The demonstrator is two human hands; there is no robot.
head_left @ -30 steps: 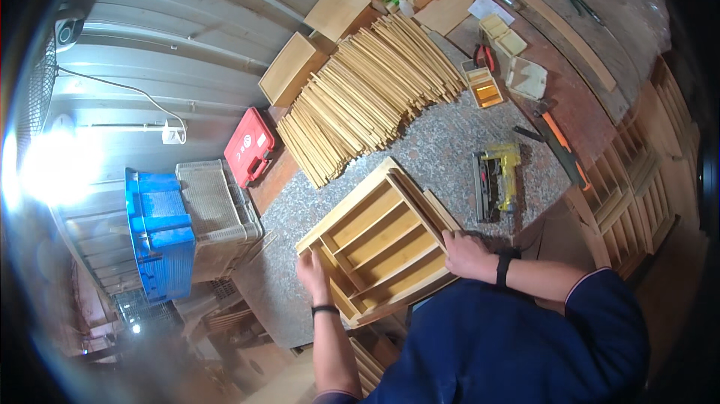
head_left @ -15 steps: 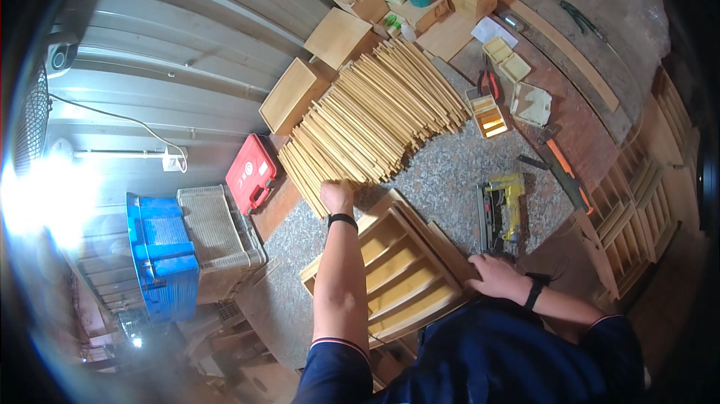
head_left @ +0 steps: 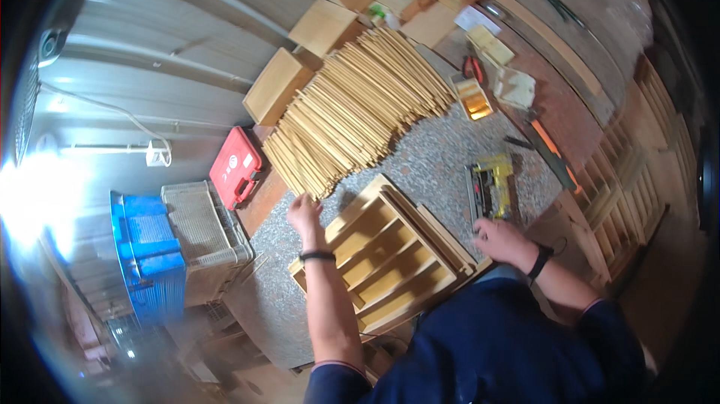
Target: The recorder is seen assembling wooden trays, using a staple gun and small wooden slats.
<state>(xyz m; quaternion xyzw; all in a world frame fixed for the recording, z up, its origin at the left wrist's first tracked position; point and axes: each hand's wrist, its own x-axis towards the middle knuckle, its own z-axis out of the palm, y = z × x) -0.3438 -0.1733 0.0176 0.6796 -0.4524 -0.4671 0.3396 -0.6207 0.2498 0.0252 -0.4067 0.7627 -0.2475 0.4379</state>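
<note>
My left hand [head_left: 305,218] is at the near ends of a broad row of thin wooden sticks [head_left: 360,104]. Its fingers are drawn together; whatever they may hold is too small to make out. In front of my body lies a shallow wooden frame [head_left: 390,243] with several parallel slats across it, tilted on the speckled tabletop [head_left: 420,164]. My right hand [head_left: 506,244], its fingers curled, hovers by the frame's right corner, just below a yellow and black nail gun [head_left: 491,188]. Whether it grips anything there cannot be seen.
A red case [head_left: 236,168], a pale crate [head_left: 196,224] and a blue crate [head_left: 148,250] stand at left. Right of the sticks are a box of brass-coloured pieces [head_left: 474,99], a white container [head_left: 515,89] and an orange-handled hammer [head_left: 551,153]. Slatted wooden frames [head_left: 619,194] stand far right.
My left hand has drawn back off the sticks, toward me. The right hand has come away from the frame's edge toward the nail gun, its fingers now curled. The view has shifted slightly.
</note>
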